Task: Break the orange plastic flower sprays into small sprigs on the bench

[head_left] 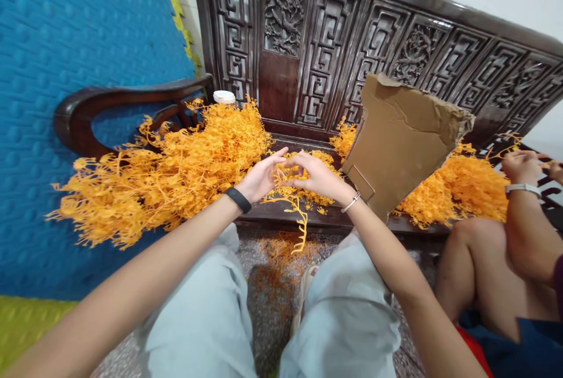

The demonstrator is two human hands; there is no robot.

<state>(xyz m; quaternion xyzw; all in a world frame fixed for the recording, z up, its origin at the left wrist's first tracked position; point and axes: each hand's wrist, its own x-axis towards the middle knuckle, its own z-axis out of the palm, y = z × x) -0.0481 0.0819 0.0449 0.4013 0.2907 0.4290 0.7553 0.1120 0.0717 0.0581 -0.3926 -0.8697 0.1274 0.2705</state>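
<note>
My left hand (259,180), with a black band on the wrist, and my right hand (314,176), with a bracelet, come together over the dark wooden bench. Between them is an orange plastic flower stem (303,220) with short side branches, its lower end hanging past the bench edge. The fingers of both hands curl around its upper part; the exact contact is partly hidden. Behind and below the hands lies a small heap of orange plastic sprigs (323,193). Left of my left hand rises a large pile of orange plastic flowers (189,170).
A bent cardboard sheet (396,138) stands on the bench, with another orange pile (466,187) behind it. A carved backrest (281,85) runs behind. Right, a co-worker's hand (523,167) is raised. A white round object (224,97) sits by the armrest (83,114). Orange scraps (281,261) litter the floor.
</note>
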